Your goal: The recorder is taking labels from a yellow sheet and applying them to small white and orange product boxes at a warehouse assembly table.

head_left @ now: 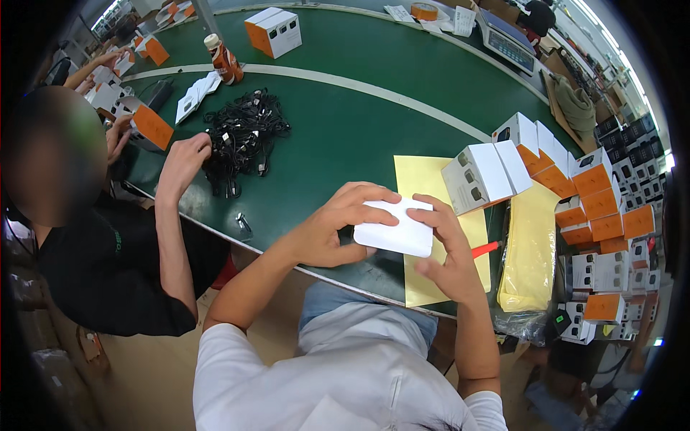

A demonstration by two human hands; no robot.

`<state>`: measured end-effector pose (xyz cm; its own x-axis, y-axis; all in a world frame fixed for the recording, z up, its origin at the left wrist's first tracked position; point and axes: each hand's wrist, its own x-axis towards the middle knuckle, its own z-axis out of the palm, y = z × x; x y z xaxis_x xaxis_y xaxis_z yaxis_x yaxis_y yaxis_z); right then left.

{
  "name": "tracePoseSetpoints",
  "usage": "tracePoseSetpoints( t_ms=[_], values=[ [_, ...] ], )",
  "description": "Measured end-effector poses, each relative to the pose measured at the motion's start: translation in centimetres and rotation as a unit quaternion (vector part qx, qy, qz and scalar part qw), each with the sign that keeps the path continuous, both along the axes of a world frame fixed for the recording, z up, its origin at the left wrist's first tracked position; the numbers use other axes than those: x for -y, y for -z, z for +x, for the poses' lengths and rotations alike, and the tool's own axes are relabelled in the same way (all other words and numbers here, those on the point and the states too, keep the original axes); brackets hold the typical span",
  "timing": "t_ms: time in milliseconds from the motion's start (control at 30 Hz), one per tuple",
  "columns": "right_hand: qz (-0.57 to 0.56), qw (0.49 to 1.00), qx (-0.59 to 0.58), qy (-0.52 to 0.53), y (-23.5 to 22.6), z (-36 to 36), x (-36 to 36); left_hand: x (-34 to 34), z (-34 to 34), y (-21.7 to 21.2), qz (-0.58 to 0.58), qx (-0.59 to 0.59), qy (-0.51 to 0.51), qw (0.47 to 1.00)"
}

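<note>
Above the table's near edge, my left hand [345, 223] grips a small white box-like piece [394, 233] with rounded corners, fingers over its top and thumb under its left side. My right hand [449, 248] is bent round the right end of the same piece, with fingertips on its top and the thumb by its near corner. What lies under the piece is hidden. Below it, a yellow sheet [424, 284] lies on the green table [323, 129]. A red-handled tool [486, 249] lies beside my right hand, partly covered by it.
White-and-orange product boxes [478, 176] are stacked on the right, near yellow envelopes [528, 258] in clear plastic. A pile of black cables [248, 136] lies left of centre. A co-worker's hand [188, 161] reaches into it. Farther back stand a bottle [223, 61] and a larger box [275, 32].
</note>
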<state>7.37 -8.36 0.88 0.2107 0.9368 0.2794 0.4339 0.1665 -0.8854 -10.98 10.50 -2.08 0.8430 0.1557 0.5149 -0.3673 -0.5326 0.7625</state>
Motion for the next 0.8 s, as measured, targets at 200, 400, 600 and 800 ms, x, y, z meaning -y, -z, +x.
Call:
tracePoseSetpoints(
  t_ms=[200, 400, 600, 800],
  values=[
    [-0.012, 0.997, 0.068, 0.035, -0.3, -0.4, 0.1, 0.2, 0.3, 0.3, 0.027, 0.025, -0.039, 0.999],
    [0.006, 0.996, 0.082, 0.043, 0.3, -0.6, 0.2, 0.2, 0.2, 0.2, 0.070, 0.029, -0.042, 0.996],
    [0.060, 0.952, 0.286, 0.096, -0.3, -1.1, 0.6, -0.3, -0.5, 0.5, 0.290, 0.056, -0.119, 0.948],
    [0.179, 0.956, 0.222, 0.064, 3.7, -1.2, 0.7, 0.3, -1.0, 1.5, 0.297, 0.112, -0.108, 0.942]
  ],
)
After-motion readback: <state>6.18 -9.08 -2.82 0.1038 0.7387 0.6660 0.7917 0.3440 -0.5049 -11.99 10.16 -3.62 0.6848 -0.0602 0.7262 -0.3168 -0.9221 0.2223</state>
